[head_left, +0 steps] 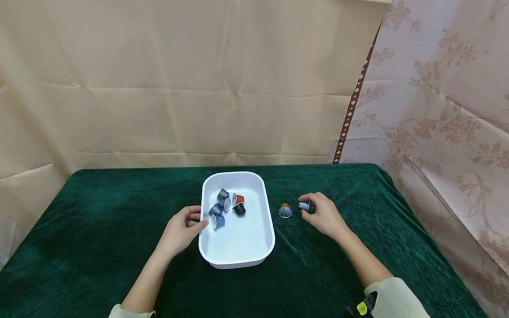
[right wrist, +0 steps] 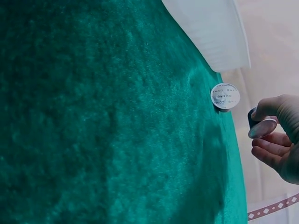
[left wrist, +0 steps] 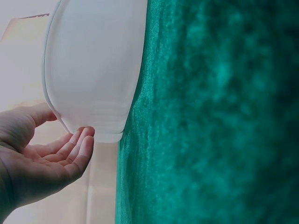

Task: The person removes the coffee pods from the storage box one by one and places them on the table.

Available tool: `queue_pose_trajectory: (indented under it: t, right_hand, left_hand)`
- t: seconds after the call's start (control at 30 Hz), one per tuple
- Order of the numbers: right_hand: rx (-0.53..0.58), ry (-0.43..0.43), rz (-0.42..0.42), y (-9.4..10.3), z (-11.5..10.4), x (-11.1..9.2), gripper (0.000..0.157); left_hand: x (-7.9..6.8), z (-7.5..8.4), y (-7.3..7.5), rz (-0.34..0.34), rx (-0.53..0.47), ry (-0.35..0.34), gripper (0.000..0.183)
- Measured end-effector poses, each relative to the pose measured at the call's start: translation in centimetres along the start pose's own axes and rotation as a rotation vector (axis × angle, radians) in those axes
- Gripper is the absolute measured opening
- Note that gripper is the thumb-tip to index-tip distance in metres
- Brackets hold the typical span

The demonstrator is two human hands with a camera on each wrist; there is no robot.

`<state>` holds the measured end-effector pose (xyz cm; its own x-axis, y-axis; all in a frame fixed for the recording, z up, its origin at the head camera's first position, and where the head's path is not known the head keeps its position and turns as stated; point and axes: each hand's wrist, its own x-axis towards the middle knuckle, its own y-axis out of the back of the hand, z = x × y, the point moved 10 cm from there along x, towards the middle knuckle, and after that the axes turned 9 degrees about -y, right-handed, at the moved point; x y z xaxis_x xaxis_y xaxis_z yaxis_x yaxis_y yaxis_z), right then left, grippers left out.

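Observation:
My left hand (head_left: 182, 231) grips the left rim of a white tray (head_left: 243, 253), its thumb over the edge and its fingers against the outer wall. Inside the tray lie several coffee capsules: blue-grey ones such as a light blue capsule (head_left: 217, 221), a red capsule (head_left: 238, 199) and a black capsule (head_left: 239, 209). To the right of the tray, my right hand (head_left: 325, 214) pinches a blue-grey coffee capsule (right wrist: 263, 128) between thumb and fingers, its foil lid showing in the right wrist view. An orange-brown capsule (head_left: 285, 210) lies on the cloth between that hand and the tray, its printed lid visible.
A dark green velvet cloth (head_left: 108, 228) covers the table. Behind it hangs a cream curtain (head_left: 187, 85), with a pinkish flowered curtain (head_left: 462, 90) at the right. Both sleeves enter from the front edge.

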<state>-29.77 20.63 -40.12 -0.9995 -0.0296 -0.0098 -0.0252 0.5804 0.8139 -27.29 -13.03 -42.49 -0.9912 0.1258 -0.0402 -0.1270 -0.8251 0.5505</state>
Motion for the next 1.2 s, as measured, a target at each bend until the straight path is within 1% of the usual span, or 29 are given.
queue_pose_trajectory:
  t: [0.23,0.5,0.77,1.2]
  right_hand:
    - [-0.009,-0.026,-0.004,-0.4,0.6,0.2,0.035]
    - [-0.003,-0.021,0.003,-0.5,1.0,0.3,0.034]
    - [-0.009,-0.023,-0.005,-1.0,1.0,0.5,0.035]
    - [-0.019,-0.012,0.002,-1.3,0.8,0.9,0.034]
  left_hand:
    - [0.1,-0.2,-0.1,0.002,-0.001,0.006,0.049]
    - [0.2,-0.4,-0.1,0.011,-0.001,0.02,0.048]
    - [0.1,-0.3,0.1,0.009,-0.004,0.004,0.049]
    - [0.1,-0.3,0.1,0.008,-0.005,0.006,0.048]
